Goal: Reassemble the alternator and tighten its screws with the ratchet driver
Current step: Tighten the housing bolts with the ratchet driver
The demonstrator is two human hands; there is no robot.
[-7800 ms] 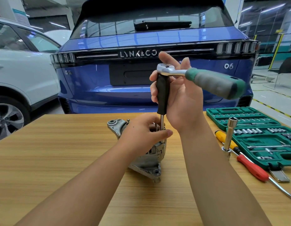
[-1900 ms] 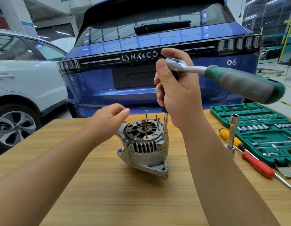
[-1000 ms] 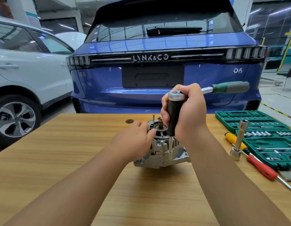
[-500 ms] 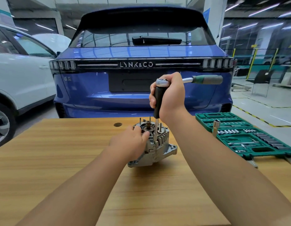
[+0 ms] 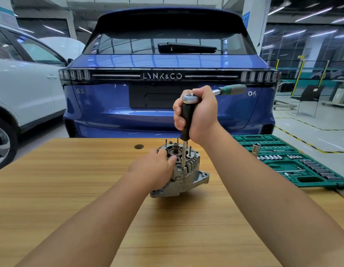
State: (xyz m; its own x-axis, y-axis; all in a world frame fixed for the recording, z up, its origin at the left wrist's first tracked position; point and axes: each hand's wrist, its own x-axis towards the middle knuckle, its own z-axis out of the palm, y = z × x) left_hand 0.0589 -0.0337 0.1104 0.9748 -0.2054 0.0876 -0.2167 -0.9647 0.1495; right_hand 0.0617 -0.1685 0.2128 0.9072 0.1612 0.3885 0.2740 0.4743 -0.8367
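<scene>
The blue car's tailgate [image 5: 167, 60] bears the lettering "LYNK&CO" [image 5: 162, 76] in the middle of its rear light bar, and the number "06" [image 5: 251, 93] sits lower right (a small badge [image 5: 80, 91] at lower left is too blurred to read).

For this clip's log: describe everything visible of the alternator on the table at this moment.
The alternator is a grey cast-metal unit standing on the wooden table, finned housing at its side, mounting ears at the base. Its open top shows a dark ring, a central shaft and several upright studs. The left hand rests on its near left side; the right hand grips the ratchet driver, whose shaft stands upright with its tip down at the housing's top edge.
</scene>
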